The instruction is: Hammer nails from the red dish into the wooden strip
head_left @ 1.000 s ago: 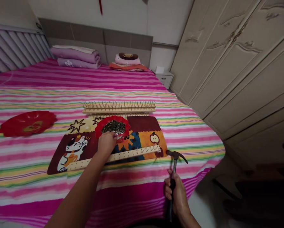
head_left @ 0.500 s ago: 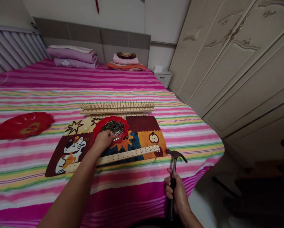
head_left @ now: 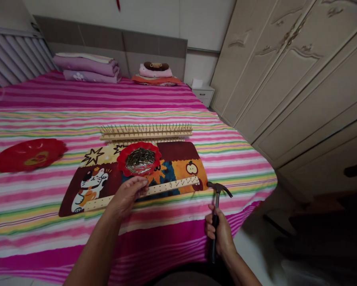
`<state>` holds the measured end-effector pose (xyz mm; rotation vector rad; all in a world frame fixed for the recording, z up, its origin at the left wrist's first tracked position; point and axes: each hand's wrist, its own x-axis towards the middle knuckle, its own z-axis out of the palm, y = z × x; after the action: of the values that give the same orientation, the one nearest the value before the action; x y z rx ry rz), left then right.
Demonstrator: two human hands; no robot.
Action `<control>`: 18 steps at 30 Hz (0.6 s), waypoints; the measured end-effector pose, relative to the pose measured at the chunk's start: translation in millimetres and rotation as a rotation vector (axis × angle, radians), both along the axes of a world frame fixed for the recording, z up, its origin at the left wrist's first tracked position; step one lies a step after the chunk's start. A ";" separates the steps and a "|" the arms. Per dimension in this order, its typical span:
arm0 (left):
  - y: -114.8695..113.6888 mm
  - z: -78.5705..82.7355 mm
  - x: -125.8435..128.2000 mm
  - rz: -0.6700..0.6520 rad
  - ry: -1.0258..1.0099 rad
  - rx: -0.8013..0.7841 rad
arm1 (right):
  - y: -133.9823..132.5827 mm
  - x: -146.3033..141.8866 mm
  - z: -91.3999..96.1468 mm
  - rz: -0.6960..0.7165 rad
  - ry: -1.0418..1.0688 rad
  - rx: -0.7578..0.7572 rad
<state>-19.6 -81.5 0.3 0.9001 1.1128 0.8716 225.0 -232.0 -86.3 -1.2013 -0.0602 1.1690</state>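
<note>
My right hand point(head_left: 222, 230) is wrapped round the black grip of a claw hammer point(head_left: 216, 206), its head up, beside the mat's right edge. With thumb and fingers pinched, my left hand point(head_left: 130, 192) holds what looks like a nail, mostly hidden, over a pale wooden strip point(head_left: 160, 188). That strip has rows of holes, and several nails point(head_left: 184, 182) stand in its right part. Just beyond my left hand sits a red scalloped bowl point(head_left: 121, 162) heaped with loose nails point(head_left: 140, 158). Strip and bowl rest on a patterned mat point(head_left: 178, 151) with a cat picture.
Behind the mat lie wooden strips point(head_left: 148, 136) studded with upright nails. A red scalloped tray point(head_left: 14, 157) is at the left on the striped bedspread point(head_left: 238, 159). Folded bedding point(head_left: 87, 69) is stacked by the headboard; a wardrobe point(head_left: 286, 79) stands at the right.
My left hand has come out of the nail bowl and back toward me, over the wooden strip. My right hand still grips the hammer in nearly the same place.
</note>
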 end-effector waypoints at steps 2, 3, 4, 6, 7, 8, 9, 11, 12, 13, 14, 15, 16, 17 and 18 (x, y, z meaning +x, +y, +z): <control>-3.0 -5.4 3.8 0.016 0.057 0.031 | -0.1 0.0 -0.1 0.001 0.000 0.003; -3.8 -7.8 6.1 0.020 0.080 0.056 | -0.1 0.1 -0.3 0.002 0.000 0.004; -4.4 -9.8 8.7 0.013 0.093 0.080 | -0.2 0.1 -0.6 0.003 0.001 0.005; -5.6 -13.2 13.8 -0.028 0.092 0.096 | -0.3 0.4 -1.2 0.004 0.002 0.006; -6.3 -14.7 16.1 -0.054 0.080 0.083 | -0.4 0.5 -1.4 0.005 0.003 0.006; -7.1 -15.9 18.3 -0.074 0.066 0.064 | -0.5 0.7 -1.5 0.006 0.004 0.007; -8.0 -16.9 20.3 -0.086 0.053 0.044 | -0.5 0.9 -1.6 0.007 0.005 0.008; -9.7 -17.7 23.7 -0.088 0.036 0.017 | -0.5 1.4 -1.5 0.009 0.007 0.009; -10.4 -17.5 25.1 -0.082 0.035 0.014 | -0.5 1.6 -1.5 0.009 0.009 0.009; -10.8 -16.9 26.3 -0.071 0.043 0.018 | -0.4 1.7 -1.5 0.010 0.012 0.008; -10.9 -16.1 27.4 -0.058 0.061 0.031 | -0.4 1.9 -1.5 0.011 0.014 0.006; -10.6 -15.4 28.2 -0.045 0.093 0.055 | -0.4 2.0 -1.5 0.010 0.017 0.006; -9.8 -14.9 28.9 -0.032 0.132 0.088 | -0.5 2.1 -1.7 0.010 0.019 0.006; -8.7 -14.9 29.4 -0.024 0.174 0.123 | -0.5 2.2 -1.8 0.009 0.021 0.008; -7.3 -15.6 29.8 -0.021 0.209 0.155 | -0.5 2.2 -2.0 0.008 0.023 0.010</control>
<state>10.2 -88.8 -15.3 1.1490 1.2247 0.8698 227.2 -232.5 -88.3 -1.1792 -0.0538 1.1877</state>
